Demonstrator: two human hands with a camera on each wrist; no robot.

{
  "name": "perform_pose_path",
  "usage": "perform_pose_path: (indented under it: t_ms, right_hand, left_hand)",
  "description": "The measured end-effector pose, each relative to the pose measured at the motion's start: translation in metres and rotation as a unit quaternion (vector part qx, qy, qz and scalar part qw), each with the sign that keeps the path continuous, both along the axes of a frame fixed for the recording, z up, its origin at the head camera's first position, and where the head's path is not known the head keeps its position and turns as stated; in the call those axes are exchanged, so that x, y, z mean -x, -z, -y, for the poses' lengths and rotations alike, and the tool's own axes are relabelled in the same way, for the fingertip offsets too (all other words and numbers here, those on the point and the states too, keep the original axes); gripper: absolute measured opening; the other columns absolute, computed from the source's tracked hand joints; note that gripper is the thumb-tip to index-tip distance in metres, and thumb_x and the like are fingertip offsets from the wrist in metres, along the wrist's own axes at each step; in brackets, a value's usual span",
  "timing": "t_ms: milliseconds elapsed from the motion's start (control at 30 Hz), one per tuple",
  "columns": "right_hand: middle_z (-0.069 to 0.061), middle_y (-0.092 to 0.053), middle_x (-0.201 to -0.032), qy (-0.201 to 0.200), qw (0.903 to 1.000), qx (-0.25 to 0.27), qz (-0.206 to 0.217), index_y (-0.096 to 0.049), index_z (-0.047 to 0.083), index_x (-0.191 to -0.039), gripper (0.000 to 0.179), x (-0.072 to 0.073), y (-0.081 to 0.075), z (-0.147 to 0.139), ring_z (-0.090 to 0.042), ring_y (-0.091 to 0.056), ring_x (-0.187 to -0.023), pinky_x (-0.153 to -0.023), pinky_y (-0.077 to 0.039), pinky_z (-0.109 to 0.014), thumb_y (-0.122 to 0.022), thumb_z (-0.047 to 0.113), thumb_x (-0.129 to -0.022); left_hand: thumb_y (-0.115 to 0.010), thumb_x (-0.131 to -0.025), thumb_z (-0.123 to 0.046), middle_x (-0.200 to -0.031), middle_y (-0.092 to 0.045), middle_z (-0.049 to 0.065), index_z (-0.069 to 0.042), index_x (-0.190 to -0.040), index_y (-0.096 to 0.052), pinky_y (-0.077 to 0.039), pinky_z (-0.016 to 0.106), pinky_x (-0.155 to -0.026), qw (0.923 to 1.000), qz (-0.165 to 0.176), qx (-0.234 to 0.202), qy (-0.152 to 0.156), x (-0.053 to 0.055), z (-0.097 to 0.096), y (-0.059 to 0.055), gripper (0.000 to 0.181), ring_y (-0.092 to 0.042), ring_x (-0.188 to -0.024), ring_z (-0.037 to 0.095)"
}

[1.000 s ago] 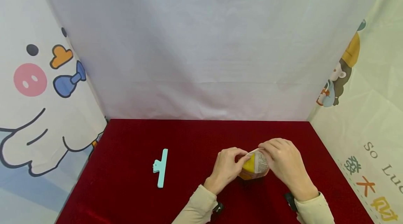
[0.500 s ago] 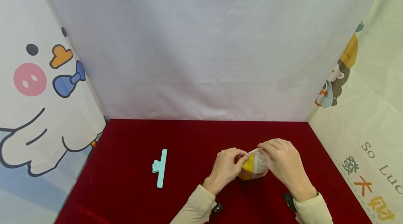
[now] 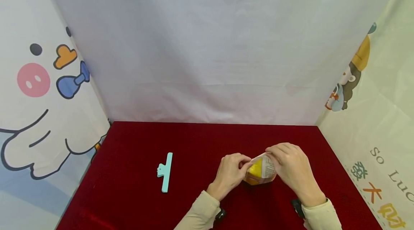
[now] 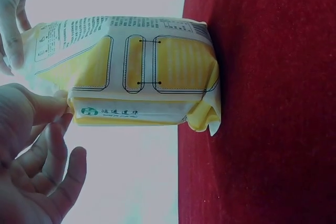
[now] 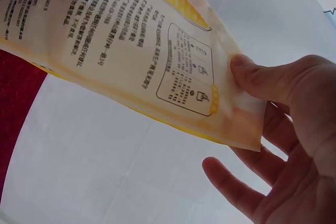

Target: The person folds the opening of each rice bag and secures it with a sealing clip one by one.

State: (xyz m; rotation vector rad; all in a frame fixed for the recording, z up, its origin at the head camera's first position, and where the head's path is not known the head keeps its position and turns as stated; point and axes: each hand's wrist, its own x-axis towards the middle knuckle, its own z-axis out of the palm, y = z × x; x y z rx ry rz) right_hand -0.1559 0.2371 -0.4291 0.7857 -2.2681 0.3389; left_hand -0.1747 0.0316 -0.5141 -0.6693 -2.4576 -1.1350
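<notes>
A yellow and white printed food bag stands upright on the red tabletop, in front of the person and right of centre. My left hand pinches its top edge at the left corner between thumb and index finger. The other fingers of that hand curl loosely beside the bag. At the opposite end of the top edge, my right hand holds the bag's flat rim, thumb on the near face and fingers behind. In the right wrist view the rim is drawn out flat between both hands.
A light blue clip with a long straight jaw lies on the red cloth to the left of the hands. White curtains close off the back, and printed sheets stand at both sides.
The left hand has shifted very slightly left along the bag's top edge, showing more of the rim. The right hand keeps its hold, and the clip has not moved.
</notes>
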Motion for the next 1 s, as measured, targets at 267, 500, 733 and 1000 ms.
perform_pose_path:
  t_ms: [267,500,733,1000]
  right_hand:
    - [-0.007,-0.081,-0.089,-0.003,1.0000,0.005,-0.002,-0.082,0.005,-0.091,0.026,-0.001,0.003,0.000,-0.028,-0.076,-0.085,-0.078,-0.062,-0.049,-0.094,-0.004,-0.070]
    - [-0.008,-0.080,-0.088,-0.006,1.0000,0.001,-0.006,-0.081,0.004,-0.091,0.025,0.001,0.001,-0.002,-0.028,-0.075,-0.085,-0.078,-0.062,-0.049,-0.093,-0.004,-0.071]
    - [-0.008,-0.080,-0.089,-0.005,1.0000,0.003,0.003,-0.081,0.004,-0.091,0.024,0.002,0.004,-0.003,-0.028,-0.075,-0.086,-0.078,-0.062,-0.048,-0.093,-0.003,-0.072]
    - [-0.006,-0.080,-0.088,-0.008,0.9999,0.010,0.009,-0.082,0.005,-0.091,0.025,0.001,0.005,-0.003,-0.026,-0.074,-0.085,-0.076,-0.063,-0.046,-0.094,-0.004,-0.071]
  left_hand:
    - [-0.080,-0.097,-0.029,-0.085,-0.078,-0.009,-0.020,-0.097,-0.085,-0.034,0.009,-0.054,0.9990,-0.027,0.033,-0.014,0.001,0.000,-0.002,0.010,-0.041,-0.057,-0.006]
    - [-0.075,-0.101,-0.040,-0.082,-0.077,-0.010,-0.020,-0.097,-0.086,-0.033,0.007,-0.054,0.9990,-0.035,0.026,-0.007,0.005,-0.004,-0.006,0.023,-0.045,-0.059,-0.006]
    - [-0.077,-0.100,-0.032,-0.080,-0.075,-0.008,-0.018,-0.096,-0.085,-0.036,0.006,-0.057,0.9993,-0.030,0.017,0.013,0.005,-0.006,-0.011,0.017,-0.049,-0.064,-0.006]
    - [-0.075,-0.101,-0.030,-0.085,-0.077,-0.008,-0.019,-0.095,-0.084,-0.036,0.007,-0.056,0.9990,-0.026,0.034,0.012,0.006,-0.009,-0.013,0.016,-0.047,-0.061,-0.006]
